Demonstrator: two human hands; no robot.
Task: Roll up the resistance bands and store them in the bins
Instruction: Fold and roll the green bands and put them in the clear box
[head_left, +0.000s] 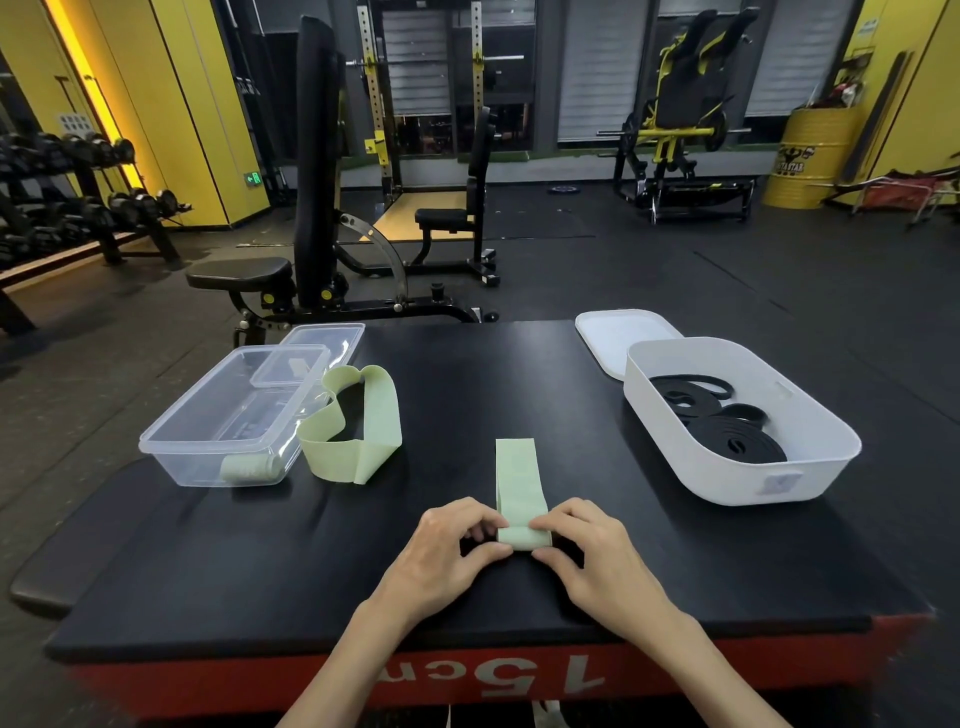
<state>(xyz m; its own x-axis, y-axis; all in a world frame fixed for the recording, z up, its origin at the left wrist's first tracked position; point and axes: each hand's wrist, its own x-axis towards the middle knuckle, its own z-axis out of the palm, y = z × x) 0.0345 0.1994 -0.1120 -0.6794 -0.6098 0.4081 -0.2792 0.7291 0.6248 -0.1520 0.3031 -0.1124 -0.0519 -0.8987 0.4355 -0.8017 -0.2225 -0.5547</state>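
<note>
A flat pale green resistance band (515, 475) lies lengthwise on the black padded top (519, 374), its near end curled into a small roll. My left hand (451, 545) and my right hand (582, 545) pinch that roll from either side. A second green band (358, 431) lies loose and looped beside the clear plastic bin (171, 441). Inside that bin sits one rolled green band (248, 466). The white bin (841, 447) on the right holds several coiled black bands (732, 439).
A clear lid (324, 340) leans at the clear bin's far end. A white lid (618, 332) lies behind the white bin. The top's red front edge is near my arms. Beyond stand a weight bench (311, 208), a dumbbell rack and gym machines.
</note>
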